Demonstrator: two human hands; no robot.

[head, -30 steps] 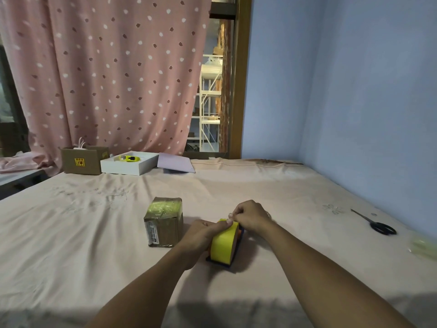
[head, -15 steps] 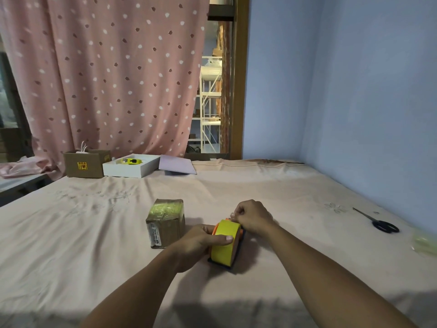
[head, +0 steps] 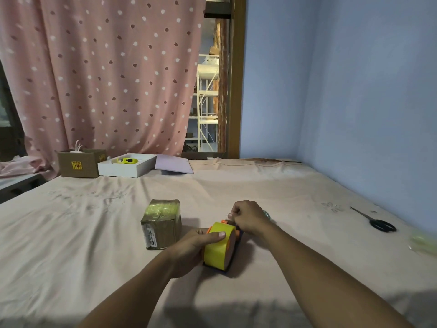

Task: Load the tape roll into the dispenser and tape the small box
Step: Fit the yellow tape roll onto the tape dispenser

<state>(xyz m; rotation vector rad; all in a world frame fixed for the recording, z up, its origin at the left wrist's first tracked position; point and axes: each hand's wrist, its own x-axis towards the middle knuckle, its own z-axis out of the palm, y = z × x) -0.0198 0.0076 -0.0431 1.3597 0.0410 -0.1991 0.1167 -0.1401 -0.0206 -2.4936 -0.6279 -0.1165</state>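
Note:
A yellow tape roll (head: 216, 248) sits in a dark dispenser with orange parts (head: 234, 242), lying on the pink cloth-covered surface. My left hand (head: 196, 247) holds the roll from the left, thumb on top. My right hand (head: 248, 217) is pinched at the dispenser's far end, fingers closed on what looks like the clear tape end. The small cardboard box (head: 162, 223), its top covered with shiny tape, stands just left of my left hand.
Black scissors (head: 378, 222) lie at the right near the blue wall. At the back left are an open cardboard box (head: 80, 163), a white tray (head: 127, 168) with a yellow item, and a pale lid (head: 173, 164). A crumpled clear scrap (head: 423, 241) lies far right.
My left thumb has slid onto the top of the roll. My right hand has shifted slightly away from me at the dispenser's far end. The box has not moved.

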